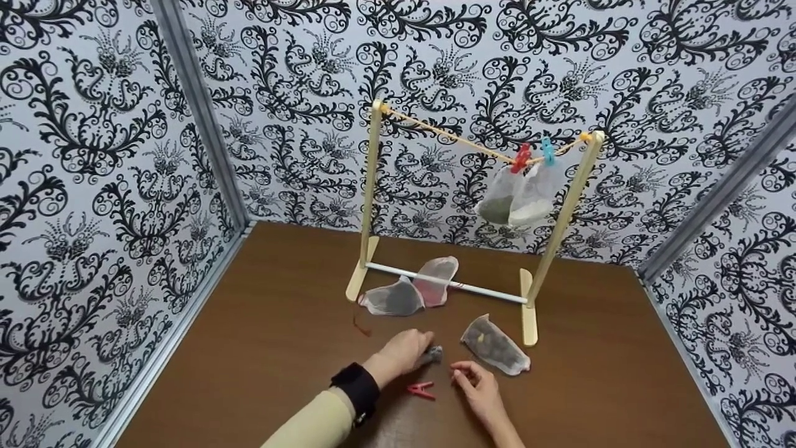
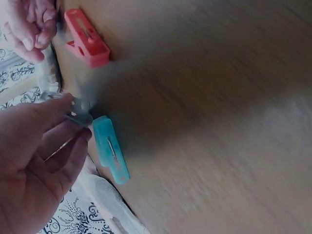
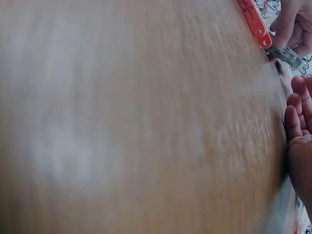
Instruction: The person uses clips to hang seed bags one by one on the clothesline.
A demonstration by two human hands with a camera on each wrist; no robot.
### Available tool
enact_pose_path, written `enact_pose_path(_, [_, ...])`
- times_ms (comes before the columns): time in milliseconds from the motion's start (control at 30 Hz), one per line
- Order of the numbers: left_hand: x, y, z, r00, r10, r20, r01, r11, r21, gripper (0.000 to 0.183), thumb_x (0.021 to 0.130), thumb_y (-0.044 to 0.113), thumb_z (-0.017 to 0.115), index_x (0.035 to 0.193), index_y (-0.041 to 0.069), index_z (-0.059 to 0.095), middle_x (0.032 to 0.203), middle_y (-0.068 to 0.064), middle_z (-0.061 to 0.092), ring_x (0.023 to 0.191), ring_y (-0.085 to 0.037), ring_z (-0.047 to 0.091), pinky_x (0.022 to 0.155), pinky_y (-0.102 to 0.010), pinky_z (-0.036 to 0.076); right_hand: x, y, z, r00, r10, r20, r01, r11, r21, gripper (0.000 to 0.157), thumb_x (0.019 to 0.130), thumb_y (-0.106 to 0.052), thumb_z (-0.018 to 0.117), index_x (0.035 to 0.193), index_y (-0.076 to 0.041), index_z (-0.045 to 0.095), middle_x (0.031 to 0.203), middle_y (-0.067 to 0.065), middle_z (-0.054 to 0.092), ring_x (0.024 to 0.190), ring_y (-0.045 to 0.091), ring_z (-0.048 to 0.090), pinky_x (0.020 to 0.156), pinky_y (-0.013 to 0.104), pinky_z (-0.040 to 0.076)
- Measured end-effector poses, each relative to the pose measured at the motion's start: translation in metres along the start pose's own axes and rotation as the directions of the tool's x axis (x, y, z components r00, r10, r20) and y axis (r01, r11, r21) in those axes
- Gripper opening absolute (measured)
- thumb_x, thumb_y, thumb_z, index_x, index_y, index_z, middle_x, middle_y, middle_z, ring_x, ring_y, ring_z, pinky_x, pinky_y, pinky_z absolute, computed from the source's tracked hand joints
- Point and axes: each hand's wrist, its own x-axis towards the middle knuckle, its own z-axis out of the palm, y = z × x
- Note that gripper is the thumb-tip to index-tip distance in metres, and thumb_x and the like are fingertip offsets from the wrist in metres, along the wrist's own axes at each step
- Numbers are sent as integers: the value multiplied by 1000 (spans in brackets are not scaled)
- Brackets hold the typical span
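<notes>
My left hand [image 1: 400, 352] pinches a grey clothespin [image 1: 433, 354] between thumb and fingers, low over the brown table. Just below that hand in the left wrist view lies a teal clothespin [image 2: 111, 150], which the head view hides. A red clothespin [image 1: 421, 390] rests on the table between my forearms. My right hand [image 1: 477, 391] hovers a little to the right of the grey clothespin, its fingers loosely bent with nothing in them. Close beyond it lies a white mesh bag [image 1: 494, 346] with dark lumpy contents.
A wooden stand [image 1: 369, 186] carries a sagging orange cord [image 1: 444, 132]. Two filled mesh bags [image 1: 533, 193] hang from it by a red clothespin [image 1: 521, 158] and a teal clothespin [image 1: 547, 151]. Another two bags, one grey [image 1: 395, 297] and one pinkish [image 1: 435, 281], lie by the stand's white crossbar [image 1: 491, 290].
</notes>
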Motion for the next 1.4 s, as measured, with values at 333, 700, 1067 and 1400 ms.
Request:
enact_pose_path(333, [7, 20, 2, 993, -38, -112, -34, 810, -586, 27, 90, 13, 73, 113, 10, 59, 98, -6, 73, 90, -15, 72, 76, -19, 54, 6, 27, -5, 996, 74, 41, -81, 976, 202, 40, 97, -4, 61, 130, 16, 52, 115, 26, 65, 93, -2, 62, 77, 17, 54])
enact_pose_path(700, [8, 32, 10, 983, -138, -118, 8, 684, -730, 21, 83, 16, 80, 94, 10, 64, 88, -5, 74, 82, -14, 71, 75, -20, 54, -2, 26, -14, 989, 144, 26, -145, 942, 301, 43, 97, -6, 62, 130, 18, 51, 103, -14, 68, 88, -2, 62, 73, 18, 53])
enact_pose_path(1067, [18, 52, 7, 989, -130, -66, 36, 657, -753, 19, 88, 16, 75, 103, 8, 67, 98, -6, 75, 89, -11, 71, 79, -20, 55, -13, 40, -55, 982, 117, 149, -183, 791, 583, 27, 98, 3, 53, 123, 1, 65, 106, -13, 71, 86, 2, 59, 70, 16, 48])
enact_pose_path(1400, [39, 92, 22, 973, 117, -200, -154, 971, -181, 33, 88, 7, 66, 120, 11, 63, 125, -3, 66, 119, -16, 61, 102, -24, 49, -32, 60, -113, 977, 215, 0, -159, 725, 670, 32, 100, 3, 51, 105, -20, 73, 88, -8, 68, 75, 2, 56, 65, 15, 46])
